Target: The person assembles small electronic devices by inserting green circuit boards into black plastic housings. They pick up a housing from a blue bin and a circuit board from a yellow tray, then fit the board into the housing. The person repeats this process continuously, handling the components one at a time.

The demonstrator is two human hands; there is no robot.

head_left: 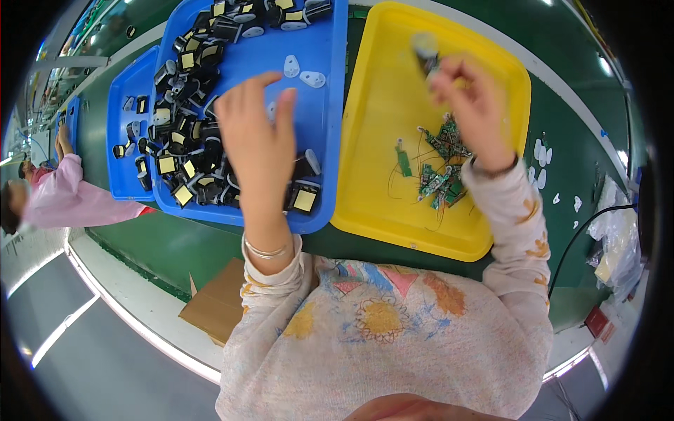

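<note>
My left hand [256,133] hovers over the large blue tray [246,59], its fingers spread and nothing in them. Around it lie many small black plastic housings [166,165], several with yellow pads and pale grey oval ends. White teardrop-shaped plastic pieces [312,79] rest beside its fingertips. My right hand [477,105] is above the yellow tray [379,91], thumb and fingers closed on a small black part with a pale rounded end [425,52]. Motion smears that part. Below the right hand, a heap of small green circuit boards [439,184] with thin wires sits in the yellow tray.
A smaller blue tray [123,165] with more black parts adjoins on the left. Loose white pieces [540,154] and a clear plastic bag [618,238] lie on the green table at right, near a black cable [572,242]. Another person in pink [91,196] works farther left.
</note>
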